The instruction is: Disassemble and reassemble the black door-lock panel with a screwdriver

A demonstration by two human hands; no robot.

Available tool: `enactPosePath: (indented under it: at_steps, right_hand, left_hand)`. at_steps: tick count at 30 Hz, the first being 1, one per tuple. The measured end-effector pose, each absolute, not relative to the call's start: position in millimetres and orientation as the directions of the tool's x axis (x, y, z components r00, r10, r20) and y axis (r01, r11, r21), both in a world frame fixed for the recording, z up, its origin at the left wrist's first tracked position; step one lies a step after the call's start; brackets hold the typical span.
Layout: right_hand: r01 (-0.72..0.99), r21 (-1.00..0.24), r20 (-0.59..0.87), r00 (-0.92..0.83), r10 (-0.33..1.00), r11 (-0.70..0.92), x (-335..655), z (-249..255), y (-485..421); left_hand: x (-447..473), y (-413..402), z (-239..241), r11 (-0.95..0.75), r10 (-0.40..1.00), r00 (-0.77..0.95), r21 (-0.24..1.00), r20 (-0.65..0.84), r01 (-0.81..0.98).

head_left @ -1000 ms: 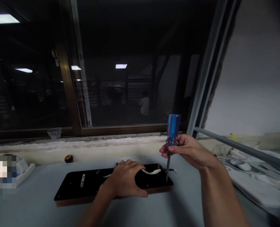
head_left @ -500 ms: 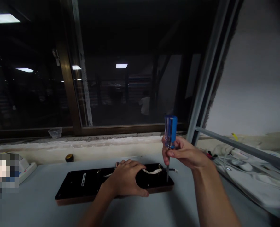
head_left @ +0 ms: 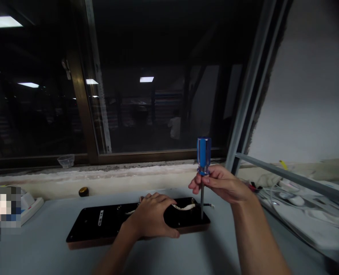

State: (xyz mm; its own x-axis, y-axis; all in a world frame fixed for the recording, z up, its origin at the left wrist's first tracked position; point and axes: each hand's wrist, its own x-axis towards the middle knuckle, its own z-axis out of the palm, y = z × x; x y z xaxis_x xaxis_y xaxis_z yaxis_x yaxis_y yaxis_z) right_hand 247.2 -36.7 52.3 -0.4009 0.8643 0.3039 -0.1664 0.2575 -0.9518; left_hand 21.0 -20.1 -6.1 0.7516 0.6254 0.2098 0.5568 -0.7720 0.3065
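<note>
A long black device point(head_left: 91, 225) with copper-coloured sides and a small white label lies flat on the table. My left hand point(head_left: 152, 215) spans its middle, fingers over the far edge and thumb at the near edge, hiding part of the top. Between thumb and fingers, my right hand point(head_left: 215, 183) pinches a screwdriver point(head_left: 204, 154) just below its clear-and-blue handle. The screwdriver stands upright, its tip at the device's near right corner. Across the device's right half runs a white cable point(head_left: 184, 208); a short dark lead sticks out past the right end.
Behind the table point(head_left: 55, 217) are a sill and a dark window, with a clear plastic cup point(head_left: 66, 160) on the sill. A brown-gold cap point(head_left: 83, 191) stands near the wall. To the right, a metal rail point(head_left: 289, 175) crosses before cables and white parts.
The screwdriver's handle has turned and shows a different side. My right fingers have shifted and opened out a little around its shaft. My left hand and the device stay put.
</note>
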Motion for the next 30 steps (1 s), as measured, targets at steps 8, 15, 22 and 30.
enactPosePath:
  at_steps: [8,15,22,30]
  right_hand:
    - [-0.126,-0.924,0.383,-0.293,0.876,0.362,244.5,53.3,-33.2]
    - [0.104,-0.944,0.296,-0.151,0.943,0.313,247.1,62.0,-37.4]
    - [-0.086,-0.949,0.314,-0.227,0.922,0.302,252.5,56.6,-42.0]
    - [-0.097,-0.937,0.35,-0.256,0.901,0.336,253.6,54.2,-41.1]
  left_hand:
    - [20.4,-20.5,-5.8,-0.774,0.623,0.752,0.307,0.216,0.554]
    - [21.1,-20.1,-6.5,-0.771,0.626,0.748,0.315,0.221,0.553]
    - [20.5,-19.6,-7.6,-0.77,0.627,0.748,0.316,0.218,0.554]
    - [20.3,-19.4,-7.9,-0.772,0.624,0.747,0.325,0.23,0.546]
